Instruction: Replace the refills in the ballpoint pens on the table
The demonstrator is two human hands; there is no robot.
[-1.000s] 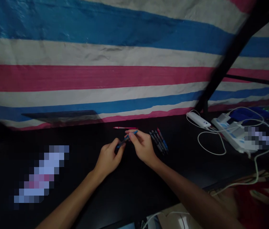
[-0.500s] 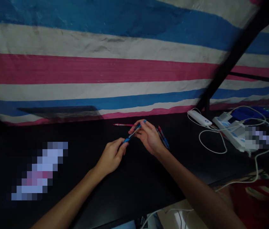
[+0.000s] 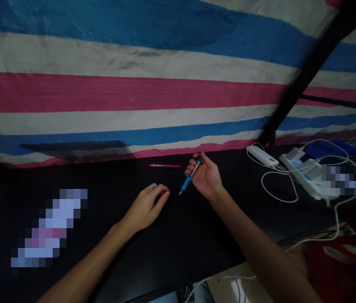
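My right hand (image 3: pixel 207 176) is turned palm up with its fingers closed around the upper end of a blue pen (image 3: pixel 186 183). The pen slants down to the left, and its tip points at the table. To the left of that tip is my left hand (image 3: pixel 150 205), low over the table, back upward. Its fingers are loosely bent, the thumb stands apart, and nothing shows between them. A red pen (image 3: pixel 166 166) lies on the black table (image 3: pixel 178 244) beyond both hands.
On the right are a white power bank (image 3: pixel 263 156), a white power strip (image 3: pixel 304 174) with plugs, and looped white cables. A blurred-out patch (image 3: pixel 51 227) lies at left. A striped plastic sheet (image 3: pixel 127 92) hangs behind the table, with a dark slanted post (image 3: pixel 304 71) at right.
My left hand has let go of the blue pen. My right hand has turned palm up and moved slightly right with the pen. The pens beside it are now out of sight.
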